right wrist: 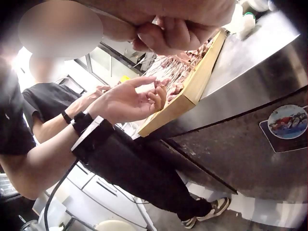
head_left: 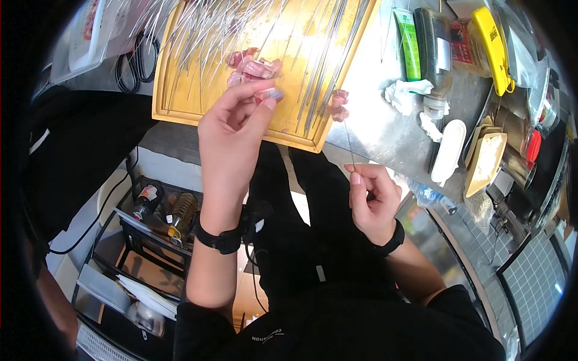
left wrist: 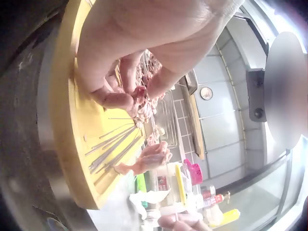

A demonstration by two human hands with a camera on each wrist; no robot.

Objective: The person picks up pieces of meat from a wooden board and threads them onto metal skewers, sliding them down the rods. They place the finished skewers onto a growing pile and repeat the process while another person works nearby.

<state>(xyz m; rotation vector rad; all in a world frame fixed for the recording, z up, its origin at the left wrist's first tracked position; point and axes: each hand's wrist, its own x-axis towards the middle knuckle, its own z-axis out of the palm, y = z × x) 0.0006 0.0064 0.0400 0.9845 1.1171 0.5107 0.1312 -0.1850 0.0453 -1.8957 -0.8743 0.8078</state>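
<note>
The left hand (head_left: 232, 129) pinches a small piece of raw meat (head_left: 269, 95) between thumb and fingers, over the near part of a yellow wooden tray (head_left: 238, 127). Just beyond it several pink meat pieces (head_left: 259, 68) lie on the tray. To the right, the right hand (head_left: 374, 198) pinches the lower end of a thin metal skewer (head_left: 349, 141); meat (head_left: 339, 105) is threaded at its far end, beside the tray's right edge. In the left wrist view the left hand (left wrist: 144, 43) holds the meat piece above loose skewers (left wrist: 113, 147).
Many metal skewers (head_left: 319, 66) lie across the tray. Right of it stand a green tube (head_left: 408, 45), a dark bottle (head_left: 433, 54), crumpled tissue (head_left: 404, 96) and a white oblong dish (head_left: 449, 150). Another person (right wrist: 48, 108) stands nearby in the right wrist view.
</note>
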